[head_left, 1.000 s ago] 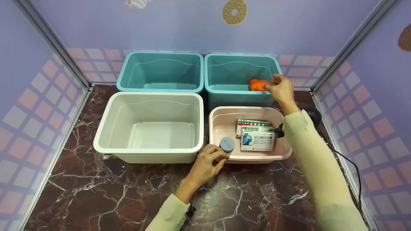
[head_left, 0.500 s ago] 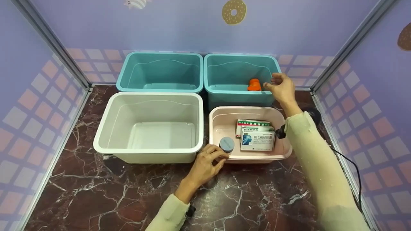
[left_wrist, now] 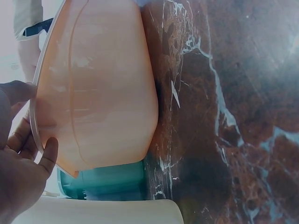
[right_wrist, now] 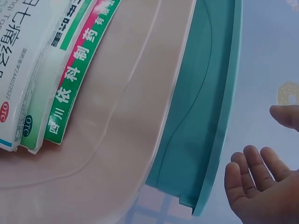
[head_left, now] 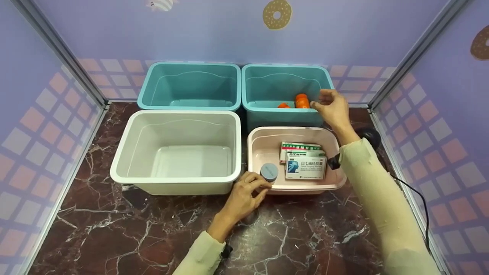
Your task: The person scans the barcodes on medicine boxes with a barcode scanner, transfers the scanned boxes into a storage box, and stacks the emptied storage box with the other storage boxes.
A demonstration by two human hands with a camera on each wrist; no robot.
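Note:
In the head view my right hand [head_left: 333, 109] hangs over the right rim of the right teal bin [head_left: 284, 117], fingers spread and holding nothing. Inside that bin lie an orange bottle-like cylinder [head_left: 301, 101] and a second orange thing [head_left: 283, 105], mostly hidden by the front wall. My left hand [head_left: 247, 194] pinches the rim of the pink bin [head_left: 305, 187] at its front left corner. The left wrist view shows thumb and fingers on both sides of that rim. In the pink bin stand medicine boxes [head_left: 305, 168] and a round grey-blue lidded container [head_left: 269, 172].
A large white bin [head_left: 175, 179] stands left of the pink one. Behind it is another teal bin [head_left: 191, 103]. A black cable [head_left: 414, 191] runs along the right side of the dark marbled table [head_left: 114, 229]. Purple walls enclose three sides.
The right hand has let go of an orange bottle-like thing, which dropped into the right teal bin. Orange things there have shifted, one now farther left. The left hand stays put.

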